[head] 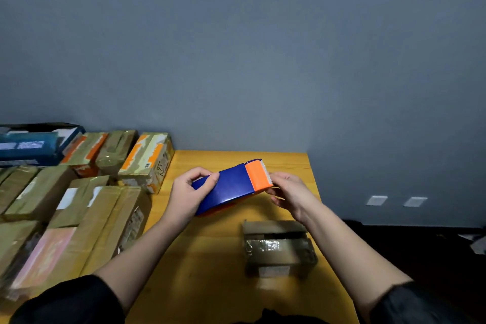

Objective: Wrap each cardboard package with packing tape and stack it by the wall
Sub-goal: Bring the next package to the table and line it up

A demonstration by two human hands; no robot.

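Left hand (190, 193) grips tape dispenser (231, 187) | right hand (286, 189) at cutter edge

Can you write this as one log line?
left hand: holds tape dispenser | right hand: at cutter end | box: on table, untaped

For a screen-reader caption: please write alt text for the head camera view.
Both hands hold a blue-and-orange tape dispenser above a yellow table: left hand grips its blue end, right hand at its orange cutter end. A small cardboard package lies below; taped packages crowd the left.
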